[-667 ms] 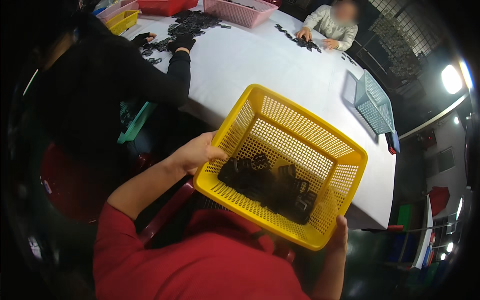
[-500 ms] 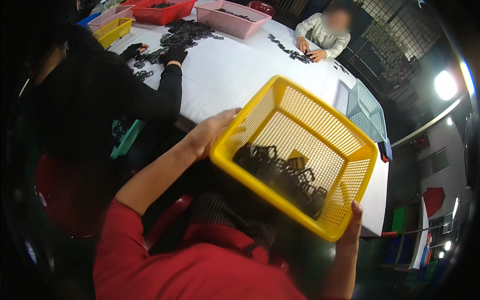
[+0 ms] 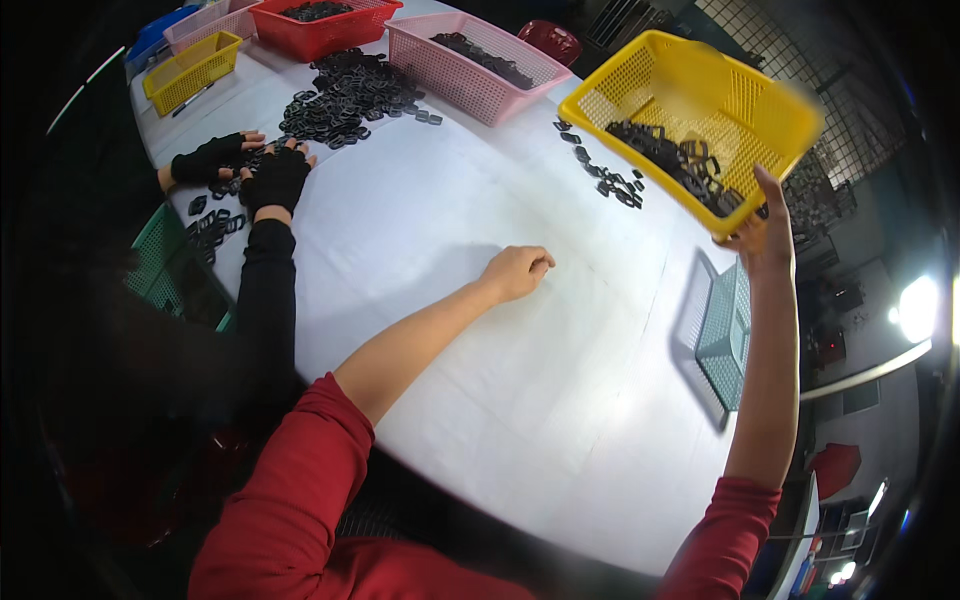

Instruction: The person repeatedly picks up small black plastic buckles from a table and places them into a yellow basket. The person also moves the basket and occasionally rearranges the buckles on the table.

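Observation:
My right hand (image 3: 765, 235) grips the near right corner of a yellow plastic basket (image 3: 690, 75), raised and tilted over the far right of the table. Small black frame-shaped plastic pieces (image 3: 665, 155) lie heaped along the basket's near side. My left hand (image 3: 515, 273) is off the basket, fingers curled in, over the middle of the white table (image 3: 480, 380); I see nothing in it. Beyond it, a short trail of loose black pieces (image 3: 610, 185) lies below the basket's edge.
At left, a co-worker's black-gloved hands (image 3: 270, 180) rest among black pieces. A large black pile (image 3: 350, 95) lies beyond, near a red basket (image 3: 325, 38), a pink basket (image 3: 480, 95) and a small yellow basket (image 3: 195, 70). A light blue basket (image 3: 722, 340) sits at the right edge.
The yellow basket has moved from in front of me up and away to the far right. My left hand has let go of it. The person across the table is now hidden behind it.

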The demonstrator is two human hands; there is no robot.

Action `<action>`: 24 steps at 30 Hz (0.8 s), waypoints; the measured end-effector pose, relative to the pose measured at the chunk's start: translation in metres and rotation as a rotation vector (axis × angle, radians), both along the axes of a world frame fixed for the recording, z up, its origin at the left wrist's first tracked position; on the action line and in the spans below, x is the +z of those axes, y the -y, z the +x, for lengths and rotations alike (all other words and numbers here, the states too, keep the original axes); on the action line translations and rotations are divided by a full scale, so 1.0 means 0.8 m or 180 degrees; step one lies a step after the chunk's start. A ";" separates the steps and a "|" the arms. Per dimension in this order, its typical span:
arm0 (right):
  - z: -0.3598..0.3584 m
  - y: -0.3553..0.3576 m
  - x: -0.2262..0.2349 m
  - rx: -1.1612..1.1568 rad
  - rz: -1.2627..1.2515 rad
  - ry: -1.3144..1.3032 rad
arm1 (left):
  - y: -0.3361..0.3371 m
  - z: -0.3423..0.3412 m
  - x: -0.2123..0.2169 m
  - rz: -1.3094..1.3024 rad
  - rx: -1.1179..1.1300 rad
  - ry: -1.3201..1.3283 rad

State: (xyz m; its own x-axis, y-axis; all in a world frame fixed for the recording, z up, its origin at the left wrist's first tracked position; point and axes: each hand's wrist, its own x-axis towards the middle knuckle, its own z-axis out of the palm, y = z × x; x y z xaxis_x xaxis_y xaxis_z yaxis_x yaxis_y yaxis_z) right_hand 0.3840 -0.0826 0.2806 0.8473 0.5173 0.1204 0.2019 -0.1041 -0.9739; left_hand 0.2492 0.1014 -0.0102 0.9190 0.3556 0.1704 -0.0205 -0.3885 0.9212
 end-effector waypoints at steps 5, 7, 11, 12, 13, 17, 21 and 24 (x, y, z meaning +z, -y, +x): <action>0.102 -0.168 0.029 0.0019 0.0104 0.1101 | 0.018 -0.026 0.019 0.0036 -0.0052 0.0082; 0.133 -0.230 0.021 -0.0103 0.0112 0.1471 | 0.012 -0.030 0.021 -0.0104 -0.0038 -0.0024; 0.163 -0.302 0.007 0.0039 -0.0366 0.2772 | 0.012 -0.027 0.025 -0.0271 0.0028 -0.0222; 0.155 -0.315 0.007 0.0296 -0.0614 0.2784 | 0.011 -0.030 0.026 -0.0224 0.0019 -0.0311; 0.158 -0.317 0.002 0.0114 -0.0691 0.3523 | 0.013 -0.028 0.029 -0.0273 0.0006 -0.0310; 0.140 -0.330 -0.003 0.0195 -0.0721 0.4698 | 0.008 -0.012 0.040 -0.0683 0.0173 -0.0440; 0.185 -0.268 0.028 0.0033 -0.0721 0.4607 | -0.024 0.024 0.043 -0.0808 0.0451 -0.0211; 0.213 -0.152 0.060 0.0362 -0.0279 0.1652 | -0.082 0.072 0.050 -0.0251 0.0742 -0.0267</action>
